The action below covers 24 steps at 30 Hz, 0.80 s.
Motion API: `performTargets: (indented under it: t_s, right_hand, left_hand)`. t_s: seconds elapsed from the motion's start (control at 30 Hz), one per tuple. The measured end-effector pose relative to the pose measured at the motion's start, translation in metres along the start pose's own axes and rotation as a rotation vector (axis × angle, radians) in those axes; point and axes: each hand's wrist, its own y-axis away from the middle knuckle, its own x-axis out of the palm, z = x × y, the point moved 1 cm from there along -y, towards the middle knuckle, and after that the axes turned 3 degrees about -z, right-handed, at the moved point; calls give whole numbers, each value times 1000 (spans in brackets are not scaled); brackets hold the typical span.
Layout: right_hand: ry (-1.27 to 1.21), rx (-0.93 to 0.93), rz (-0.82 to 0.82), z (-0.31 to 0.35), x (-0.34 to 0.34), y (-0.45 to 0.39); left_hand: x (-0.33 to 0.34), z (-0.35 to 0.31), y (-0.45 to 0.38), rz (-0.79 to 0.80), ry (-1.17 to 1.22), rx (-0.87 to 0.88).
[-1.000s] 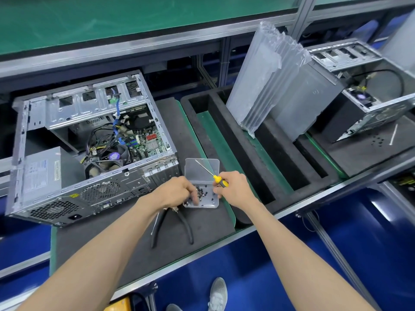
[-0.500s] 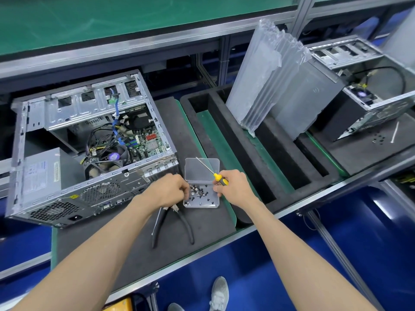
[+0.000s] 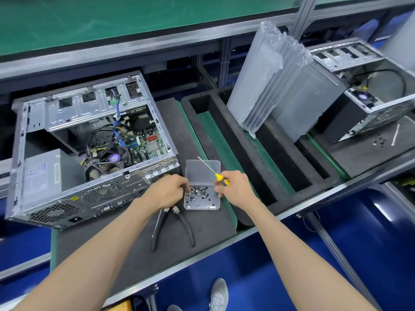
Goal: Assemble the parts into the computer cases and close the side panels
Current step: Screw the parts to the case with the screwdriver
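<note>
Got both hands down at the little clear screw box (image 3: 202,199), sitting open on the dark mat (image 3: 125,250) just off the case's near right corner. Left hand (image 3: 167,193) at the box's 9 o'clock edge, fingers curled in tight with the tips dipping at the screws (image 3: 198,191), looks like a pinch but can't tell if a screw is actually caught. Right hand (image 3: 234,187) at the 3 o'clock side, wrapped round the yellow-handled screwdriver (image 3: 214,170), shaft pointing up toward 11 o'clock across the flipped-back lid, a couple of fingers reaching down to the box rim. Open computer case (image 3: 89,149) lying on its side at about 10 o'clock from the hands, side panel off, board, fan and cable tangle showing, back plate facing this way. Black-handled pliers (image 3: 177,225) right under the left wrist at 6 o'clock, partly covered by it. Over at 1 o'clock from the right hand, a black foam tray (image 3: 238,140) with clear air-cushion bags (image 3: 267,79) and a grey panel (image 3: 307,99) standing in its slots. Second case (image 3: 368,90) way off at 2 o'clock, also open, with a few loose screws on the mat in front of it.
</note>
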Motion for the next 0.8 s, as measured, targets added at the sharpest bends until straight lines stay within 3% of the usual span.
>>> performTargets:
  t_s: [0.17,0.33,0.47,0.63,0.8]
  right_hand:
    - [-7,11,-5,0,0,-1]
    - [5,15,-9,2,0,-4]
    - [4,20,-12,2,0,-5]
    - [7,18,-12,4,0,-5]
    - [3,9,-35,4,-2,-4]
  left_hand:
    - [8,-2,1,57,7,16]
    - [15,4,0,-108,57,-25]
    - [20,3,2,-84,125,-7]
    - [17,7,3,-221,179,-124]
    - [16,2,5,-152,125,-61]
